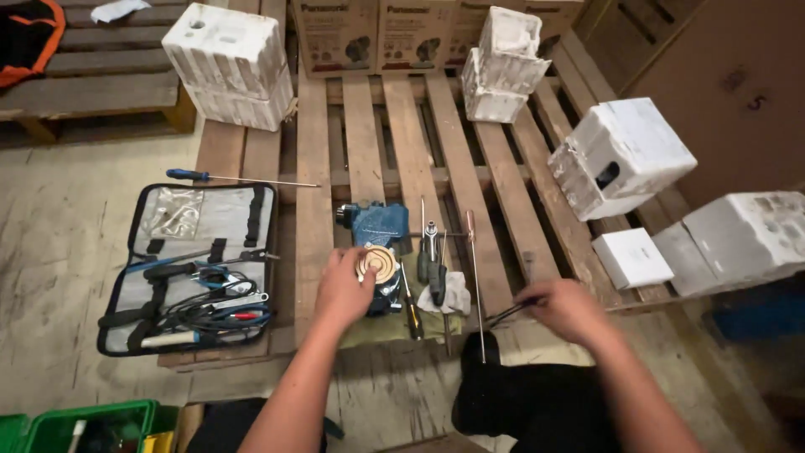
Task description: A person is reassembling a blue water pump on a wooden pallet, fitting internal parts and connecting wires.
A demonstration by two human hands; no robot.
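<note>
Both arms were bare, with no sleeves showing. The left hand (342,289) and the right hand (568,309) wore no gloves, rings or watch that could be seen. The legs below were covered in dark black cloth.

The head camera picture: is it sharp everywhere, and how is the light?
Head view: the blue pump and the open tool case are fairly sharp; the right hand is smeared by motion blur, the left hand less so. Light is dim and warm, with white foam blocks brightest, and the edges bow outward.
</note>
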